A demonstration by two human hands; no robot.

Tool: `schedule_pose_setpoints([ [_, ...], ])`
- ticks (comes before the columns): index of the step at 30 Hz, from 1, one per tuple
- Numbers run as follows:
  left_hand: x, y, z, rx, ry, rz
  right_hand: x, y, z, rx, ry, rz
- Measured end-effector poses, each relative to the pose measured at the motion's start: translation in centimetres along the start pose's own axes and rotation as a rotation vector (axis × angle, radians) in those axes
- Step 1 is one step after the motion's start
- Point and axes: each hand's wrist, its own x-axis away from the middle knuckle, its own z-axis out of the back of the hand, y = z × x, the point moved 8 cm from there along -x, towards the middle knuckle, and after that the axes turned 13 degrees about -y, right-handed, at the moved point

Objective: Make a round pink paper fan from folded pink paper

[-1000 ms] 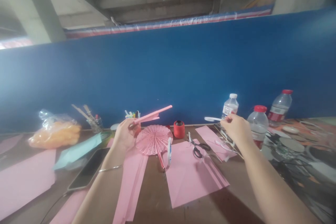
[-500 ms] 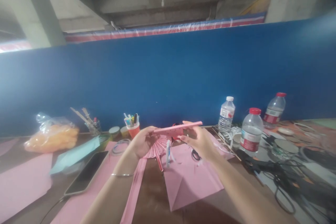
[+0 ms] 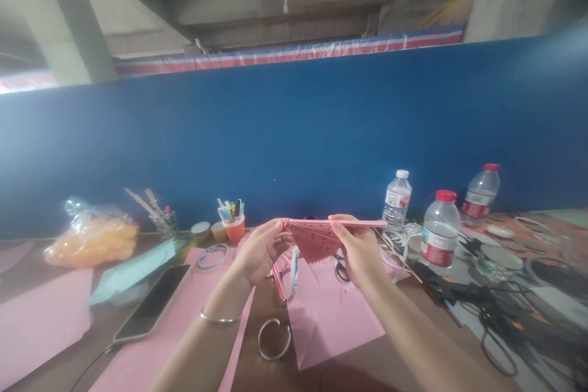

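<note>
A pleated pink paper fan point(image 3: 316, 237) with dark specks is held up over the table, its folds partly spread downward. My left hand point(image 3: 264, 248) pinches the fan's left end, fingers closed. My right hand point(image 3: 356, 245) grips its long upper edge toward the right, thumb on the near side. Under the fan lie a pink paper sheet point(image 3: 337, 318), a tape roll point(image 3: 294, 272) seen edge-on, and dark-handled scissors point(image 3: 341, 271), partly hidden. Another folded pink piece point(image 3: 279, 282) lies below my left hand.
A whitish ring point(image 3: 274, 340) lies on the brown table. To the left are a phone point(image 3: 154, 303), a bag of orange stuff point(image 3: 94, 242) and a cup of pens point(image 3: 233, 226). Bottles point(image 3: 440, 229) and black cables point(image 3: 491, 300) crowd the right. A blue partition point(image 3: 294, 135) stands behind.
My hands have turned the fan level and shifted it right; its pleats now hang spread between them. A whitish ring now shows on the table, where bare tabletop showed before.
</note>
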Motion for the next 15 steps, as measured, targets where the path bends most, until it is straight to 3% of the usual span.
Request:
schedule_pose_setpoints([
  [4, -0.2, -0.1, -1.3, -0.418, -0.099, -0.059, 0.0, 0.7, 0.3, -0.264, 0.079, 0.012],
  [8, -0.5, -2.0, -0.3, -0.797, -0.114, 0.084, 0.0, 0.9, 0.9, -0.353, 0.142, 0.001],
  [15, -0.1, -1.8, 0.7, -0.812, -0.328, 0.201, -0.5, 1.2, 3.9, -0.371, 0.306, -0.02],
])
